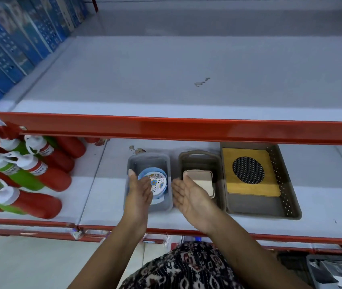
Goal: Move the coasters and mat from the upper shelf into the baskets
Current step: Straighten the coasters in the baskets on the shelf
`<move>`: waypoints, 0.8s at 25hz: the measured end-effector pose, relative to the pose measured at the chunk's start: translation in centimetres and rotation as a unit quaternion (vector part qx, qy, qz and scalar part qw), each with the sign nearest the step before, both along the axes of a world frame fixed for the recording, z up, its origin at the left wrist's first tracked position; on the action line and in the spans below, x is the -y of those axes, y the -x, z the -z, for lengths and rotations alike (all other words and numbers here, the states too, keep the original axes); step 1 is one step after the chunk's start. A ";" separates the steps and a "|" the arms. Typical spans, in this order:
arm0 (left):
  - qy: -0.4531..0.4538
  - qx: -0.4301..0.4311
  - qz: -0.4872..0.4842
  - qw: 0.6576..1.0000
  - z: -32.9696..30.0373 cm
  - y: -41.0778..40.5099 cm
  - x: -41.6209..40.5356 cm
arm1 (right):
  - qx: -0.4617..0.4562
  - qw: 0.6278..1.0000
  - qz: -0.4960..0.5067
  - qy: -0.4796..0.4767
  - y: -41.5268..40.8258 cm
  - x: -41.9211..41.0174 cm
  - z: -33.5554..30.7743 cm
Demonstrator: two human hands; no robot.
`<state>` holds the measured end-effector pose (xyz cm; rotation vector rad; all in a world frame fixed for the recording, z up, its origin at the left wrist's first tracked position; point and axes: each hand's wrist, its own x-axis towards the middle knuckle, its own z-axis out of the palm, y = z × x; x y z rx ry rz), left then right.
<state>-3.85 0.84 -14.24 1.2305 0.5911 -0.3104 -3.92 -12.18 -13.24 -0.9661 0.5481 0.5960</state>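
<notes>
On the lower shelf (322,197), below the red edge of the bare upper shelf (166,80), sit all three baskets with everything that belongs to the task already in them, so I judge the moving is done or as good as done. My left hand (139,195) hangs over the near part of the grey basket (167,163), fingers straight and loosely together, palm turned inward, holding nothing; whether it touches the round coasters (158,181) beneath it I cannot tell. My right hand (191,198) is open too, palm up and tilted toward the left one, empty, with its fingertips just at the near corner of the square coasters (204,179) in the brown basket (199,158). The round ones lie flat in a small stack, blue rims showing under a printed top face; being round they point nowhere. I expect them to be light, stiff and a little slick, best taken by the rim with thumb and fingers on opposite sides. The square stack looks pale, thin and rigid, lying flat and roughly square to its basket; I would pinch it by two opposite edges. The mat (249,191) is a yellow wooden-looking board with a dark mesh disc in its middle, lying flat in the perforated basket (278,170), its long axis running from me toward the back of the shelf. It seems the heaviest and stiffest piece, best gripped along its long sides.
</notes>
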 end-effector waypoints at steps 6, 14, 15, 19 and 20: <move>0.013 -0.028 -0.007 0.999 2.0 0.1 -2.7 | -0.019 0.999 -0.007 0.025 -0.3 -2.8 -0.5; -0.001 -0.024 0.009 1.000 2.1 -0.2 -3.5 | -0.024 0.998 0.000 0.063 -0.3 -4.2 -0.7; -0.004 -0.024 0.014 1.000 2.2 -0.2 -3.6 | -0.024 0.998 0.002 0.066 -0.3 -4.3 -0.7; -0.008 -0.021 0.024 0.999 2.2 -0.1 -3.8 | -0.029 0.996 0.004 0.082 -0.4 -5.0 -0.3; -0.007 -0.019 0.024 1.000 2.1 -0.1 -3.8 | -0.031 0.996 0.006 0.085 -0.5 -5.2 -0.2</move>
